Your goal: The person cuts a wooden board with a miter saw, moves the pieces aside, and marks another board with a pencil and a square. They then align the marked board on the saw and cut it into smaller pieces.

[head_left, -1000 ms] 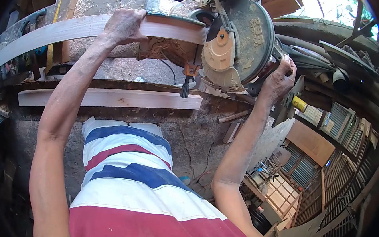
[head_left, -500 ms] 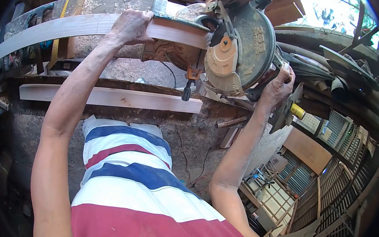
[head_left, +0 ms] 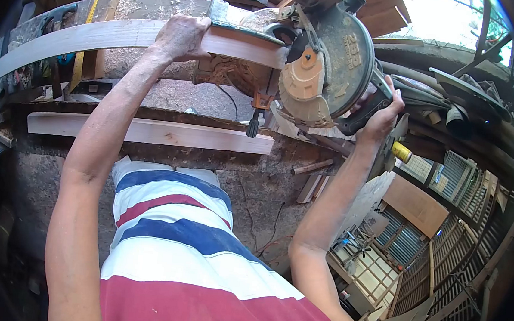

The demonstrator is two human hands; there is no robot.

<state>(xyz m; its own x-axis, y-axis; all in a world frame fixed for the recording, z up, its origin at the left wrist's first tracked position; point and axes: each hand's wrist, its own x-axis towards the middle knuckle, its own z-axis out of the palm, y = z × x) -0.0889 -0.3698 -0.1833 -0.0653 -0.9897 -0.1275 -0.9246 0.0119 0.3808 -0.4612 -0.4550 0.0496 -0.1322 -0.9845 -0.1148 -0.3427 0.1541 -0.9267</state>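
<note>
My left hand [head_left: 182, 37] is closed over a long pale board [head_left: 116, 33], pressing it against the fence [head_left: 243, 31] of a miter saw. The board's right end lies by the orange and clear guard [head_left: 304, 83] of the saw [head_left: 343, 58]. With its fingers around the black saw handle [head_left: 366, 112], my right hand [head_left: 384, 116] is at the right of the blade housing. An orange clamp with a black knob [head_left: 253, 124] hangs at the front of the saw.
A second pale board [head_left: 150, 132] lies along the bench's front edge. A yellow ruler [head_left: 85, 44] stands at the left. Small wood offcuts [head_left: 312, 188] and a yellow can [head_left: 401, 151] are at the right. Sawdust covers the bench [head_left: 177, 97].
My right hand has turned and shifted slightly down around the handle, which now shows more. The saw head sits a little differently. My left hand and the board are nearly unmoved.
</note>
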